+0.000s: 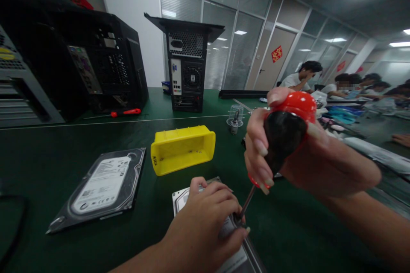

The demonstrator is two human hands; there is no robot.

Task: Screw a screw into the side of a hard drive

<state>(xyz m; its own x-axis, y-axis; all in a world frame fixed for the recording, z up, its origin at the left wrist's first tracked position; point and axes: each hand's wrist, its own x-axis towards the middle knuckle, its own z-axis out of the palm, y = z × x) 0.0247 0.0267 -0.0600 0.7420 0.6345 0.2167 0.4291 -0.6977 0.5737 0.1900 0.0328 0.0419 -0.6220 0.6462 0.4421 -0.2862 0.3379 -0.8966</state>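
My right hand grips the red and black handle of a screwdriver, which is tilted so that its shaft runs down to the left. The shaft's lower end meets a hard drive lying on the table; the tip itself is hidden by my fingers. Over that drive lies my left hand, fingers curled on it, with the thumb and forefinger around the spot where the shaft ends. Much of the drive is covered by this hand. Further left, a second hard drive rests label side up.
A yellow bin lies beyond my left hand. A second screwdriver lies near an open computer case; another case stands behind the bin. A clear plastic piece stands to the right. Several people sit at the far right.
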